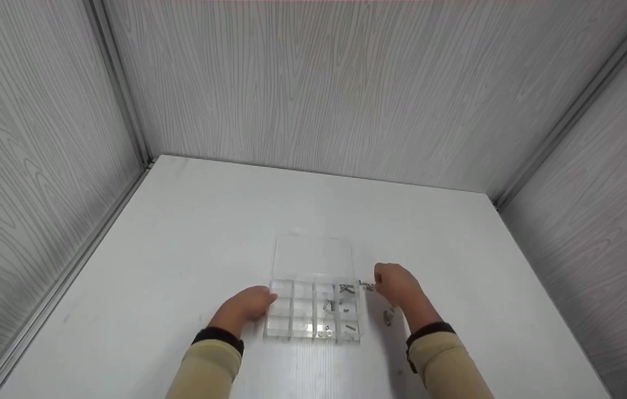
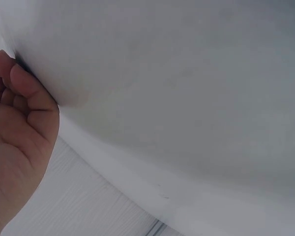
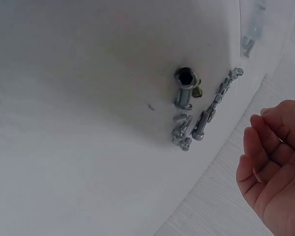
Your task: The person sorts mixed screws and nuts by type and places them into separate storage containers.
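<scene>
A clear plastic compartment box [image 1: 303,306] lies on the white table with its lid [image 1: 313,256] folded back, away from me. Its right-hand compartments hold a few small screws [image 1: 329,305]. My left hand [image 1: 248,303] grips the box's left edge, thumb at the rim; the left wrist view shows its fingers curled. To the right of the box, my right hand [image 1: 397,284] has curled fingers, thumb and index tips together in the right wrist view. Nothing shows between them. Close by lie a large bolt [image 3: 185,87] and a row of small screws and nuts [image 3: 217,98].
The white table [image 1: 208,221] is bounded by wood-grain panels at the back [image 1: 313,83], left [image 1: 19,138] and right [image 1: 596,210]. A small cluster of metal hardware [image 1: 388,317] lies beside the right forearm.
</scene>
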Demonstrator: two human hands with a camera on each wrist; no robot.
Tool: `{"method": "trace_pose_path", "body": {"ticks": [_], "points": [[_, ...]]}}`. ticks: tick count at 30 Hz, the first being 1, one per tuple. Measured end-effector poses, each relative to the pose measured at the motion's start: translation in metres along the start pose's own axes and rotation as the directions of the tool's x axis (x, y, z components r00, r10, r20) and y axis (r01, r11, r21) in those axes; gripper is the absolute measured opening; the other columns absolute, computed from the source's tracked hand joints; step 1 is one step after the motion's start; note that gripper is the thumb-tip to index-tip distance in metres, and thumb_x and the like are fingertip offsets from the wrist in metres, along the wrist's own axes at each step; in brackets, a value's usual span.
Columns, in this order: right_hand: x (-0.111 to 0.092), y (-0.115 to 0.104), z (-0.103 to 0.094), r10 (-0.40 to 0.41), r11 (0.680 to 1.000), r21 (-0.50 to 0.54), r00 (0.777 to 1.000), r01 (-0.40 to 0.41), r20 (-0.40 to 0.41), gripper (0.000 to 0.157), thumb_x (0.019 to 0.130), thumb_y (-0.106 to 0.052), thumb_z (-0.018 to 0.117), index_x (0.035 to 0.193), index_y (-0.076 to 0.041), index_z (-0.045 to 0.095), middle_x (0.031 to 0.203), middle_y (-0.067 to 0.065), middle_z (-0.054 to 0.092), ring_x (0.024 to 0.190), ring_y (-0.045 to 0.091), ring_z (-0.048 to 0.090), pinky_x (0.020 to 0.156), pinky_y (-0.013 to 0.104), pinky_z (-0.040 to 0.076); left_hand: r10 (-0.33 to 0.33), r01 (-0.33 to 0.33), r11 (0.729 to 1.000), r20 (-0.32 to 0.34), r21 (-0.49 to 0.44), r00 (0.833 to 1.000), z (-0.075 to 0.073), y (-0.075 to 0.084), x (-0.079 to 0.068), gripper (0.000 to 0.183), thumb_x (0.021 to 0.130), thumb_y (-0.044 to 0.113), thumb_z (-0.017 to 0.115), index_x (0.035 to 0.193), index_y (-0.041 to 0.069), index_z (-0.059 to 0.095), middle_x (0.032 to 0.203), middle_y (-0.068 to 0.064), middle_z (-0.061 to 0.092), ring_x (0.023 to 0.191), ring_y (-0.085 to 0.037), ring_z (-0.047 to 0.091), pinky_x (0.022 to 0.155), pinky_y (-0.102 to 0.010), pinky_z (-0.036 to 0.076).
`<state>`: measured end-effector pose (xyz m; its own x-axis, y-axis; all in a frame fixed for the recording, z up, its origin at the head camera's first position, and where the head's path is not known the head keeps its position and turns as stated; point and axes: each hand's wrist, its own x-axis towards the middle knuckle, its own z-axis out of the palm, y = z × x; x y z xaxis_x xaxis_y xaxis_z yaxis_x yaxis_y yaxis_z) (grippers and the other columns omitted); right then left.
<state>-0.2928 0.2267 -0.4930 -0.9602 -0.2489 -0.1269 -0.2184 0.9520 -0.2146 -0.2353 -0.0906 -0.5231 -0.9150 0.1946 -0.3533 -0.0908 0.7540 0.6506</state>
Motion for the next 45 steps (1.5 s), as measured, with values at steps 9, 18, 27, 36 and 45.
{"method": "trace_pose_path", "body": {"ticks": [9,18,27,36,45], "points": [[-0.016,0.01,-0.011,-0.002,1.0,0.031,0.988,-0.003,0.153,0.016,0.079,-0.002,0.063,0.07,-0.013,0.058,0.067,-0.002,0.055,0.062,0.015,0.051,0.055,0.03,0.044,-0.015,0.015,1.0,0.002,-0.008,1.0,0.0,0.0,-0.002,0.046,0.097,0.024,0.036,0.13,-0.007,0.044,0.127,-0.021,0.049,0.116,-0.034,0.045,0.102,-0.047,0.031],[-0.046,0.007,-0.018,-0.083,0.99,-0.073,0.93,0.117,0.358,0.015,0.073,-0.003,0.069,0.066,-0.015,0.063,0.062,-0.004,0.055,0.058,0.013,0.053,0.055,0.03,0.044,-0.041,0.042,0.998,0.024,-0.043,0.999,0.002,0.0,0.001,0.05,0.098,0.026,0.035,0.135,-0.007,0.037,0.138,-0.024,0.038,0.13,-0.039,0.029,0.106,-0.049,0.023],[-0.062,-0.027,-0.011,0.134,0.962,-0.264,0.718,0.072,0.683,0.008,0.075,-0.011,0.072,0.068,-0.014,0.069,0.063,0.0,0.065,0.065,0.018,0.064,0.062,0.033,0.049,-0.054,0.054,0.998,0.017,-0.035,0.998,0.003,0.001,0.0,0.045,0.098,0.027,0.036,0.129,-0.005,0.046,0.123,-0.019,0.051,0.11,-0.032,0.047,0.099,-0.048,0.033],[-0.067,-0.048,0.01,0.065,0.929,-0.259,0.572,0.265,0.817,0.009,0.075,-0.009,0.072,0.069,-0.012,0.066,0.064,0.0,0.065,0.064,0.016,0.063,0.059,0.028,0.048,-0.033,0.033,0.999,0.008,-0.02,0.999,0.001,0.0,-0.001,0.048,0.097,0.026,0.035,0.131,-0.007,0.043,0.132,-0.023,0.045,0.125,-0.038,0.037,0.104,-0.049,0.027],[-0.083,-0.051,0.021,-0.052,0.876,-0.273,0.64,0.397,0.766,0.017,0.07,-0.015,0.077,0.063,-0.018,0.061,0.061,-0.004,0.059,0.057,0.013,0.056,0.051,0.027,0.043,-0.021,0.022,1.0,0.022,-0.01,1.0,0.0,0.001,-0.001,0.045,0.098,0.026,0.036,0.128,-0.006,0.045,0.125,-0.02,0.05,0.118,-0.036,0.044,0.099,-0.047,0.033]]}}
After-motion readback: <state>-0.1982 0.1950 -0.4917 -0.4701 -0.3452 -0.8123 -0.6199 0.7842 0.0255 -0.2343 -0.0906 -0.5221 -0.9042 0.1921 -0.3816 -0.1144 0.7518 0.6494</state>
